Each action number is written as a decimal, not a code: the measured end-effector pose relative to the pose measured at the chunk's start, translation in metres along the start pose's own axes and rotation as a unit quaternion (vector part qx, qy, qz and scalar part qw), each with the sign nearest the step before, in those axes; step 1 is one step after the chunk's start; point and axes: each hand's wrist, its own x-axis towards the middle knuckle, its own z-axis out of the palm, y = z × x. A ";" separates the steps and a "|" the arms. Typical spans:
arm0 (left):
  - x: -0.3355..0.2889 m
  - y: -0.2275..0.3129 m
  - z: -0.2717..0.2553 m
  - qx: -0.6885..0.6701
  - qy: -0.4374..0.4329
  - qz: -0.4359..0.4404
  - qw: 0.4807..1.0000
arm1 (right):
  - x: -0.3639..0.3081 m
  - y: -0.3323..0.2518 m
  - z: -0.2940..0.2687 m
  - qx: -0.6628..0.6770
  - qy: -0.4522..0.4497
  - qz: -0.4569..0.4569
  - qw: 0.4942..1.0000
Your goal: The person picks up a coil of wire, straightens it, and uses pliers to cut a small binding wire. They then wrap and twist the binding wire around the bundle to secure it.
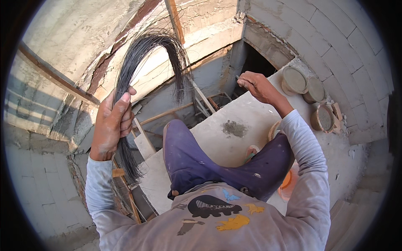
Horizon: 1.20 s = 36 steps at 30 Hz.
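Observation:
My left hand (114, 119) is wrapped around a thick bundle of thin dark wires (138, 54). Above the fist the strands arch up and over to the right, with loose ends hanging down; a shorter tail drops below it. Off to the right, clear of the bundle, my right hand (257, 87) is closed in a pinch. A small greyish tip pokes out between its thumb and forefinger, too small to name. Both arms are raised in front of my bent legs in purple trousers (201, 157).
I sit on a concrete slab (217, 138) beside an opening with wooden planks (203, 98) below. At right, by a block wall (335, 46), stand round buckets (295, 79) with grey contents. An orange container (288, 184) is beside my leg. A wooden bar (56, 75) slants at left.

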 end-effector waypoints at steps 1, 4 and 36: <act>0.000 0.003 0.002 0.007 -0.007 -0.004 1.000 | -0.001 -0.007 -0.003 -0.014 -0.071 0.076 0.995; 0.002 0.008 0.009 0.019 -0.037 -0.017 0.999 | 0.002 -0.046 -0.019 0.015 0.015 -0.040 0.999; -0.016 0.060 -0.096 0.073 0.073 0.068 0.992 | -0.059 0.198 -0.040 0.048 0.209 0.229 0.950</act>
